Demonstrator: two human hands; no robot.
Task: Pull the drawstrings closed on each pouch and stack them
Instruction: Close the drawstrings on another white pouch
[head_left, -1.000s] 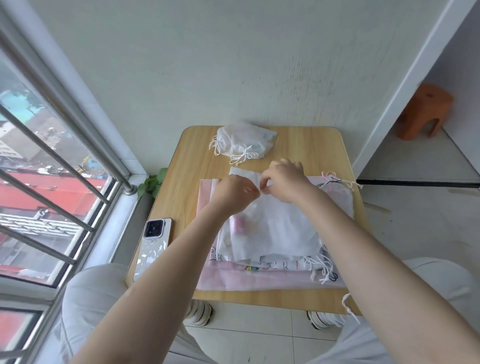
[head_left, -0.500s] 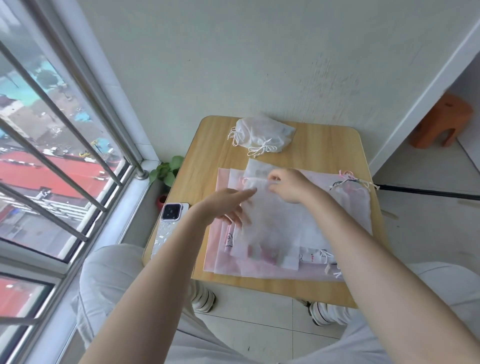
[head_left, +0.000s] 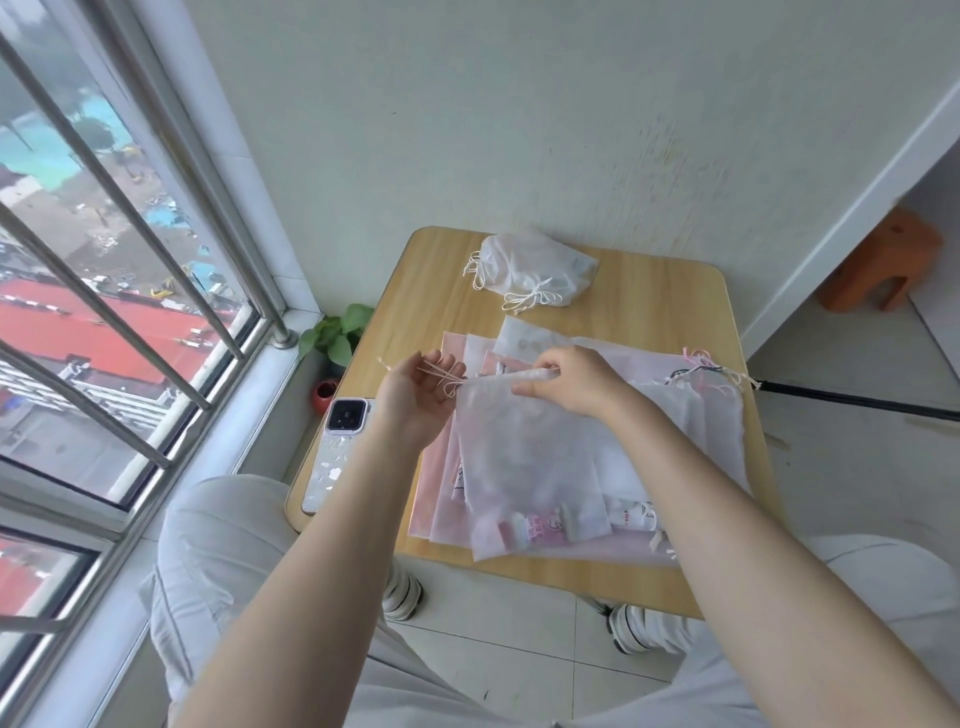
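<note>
A translucent white pouch (head_left: 524, 457) hangs tilted over a flat pile of white and pink pouches (head_left: 670, 415) on the small wooden table (head_left: 644, 312). My right hand (head_left: 576, 382) pinches the pouch's top hem. My left hand (head_left: 421, 387) is at the pouch's left corner, palm up, with the pouch's drawstrings (head_left: 441, 371) lying across its loosely curled fingers. At the table's far side lies a small heap of gathered white pouches (head_left: 535, 267) with tied cords.
A phone (head_left: 337, 447) in a pale case lies along the table's left edge. A window with metal bars (head_left: 104, 291) runs close on the left. A small potted plant (head_left: 335, 338) sits in the corner, an orange stool (head_left: 883, 265) at the far right. My knees are below the table.
The top pouch has been lifted and turned over the pile. My left hand has gone from the pouch's face to its left corner and now has the drawstrings across its fingers.
</note>
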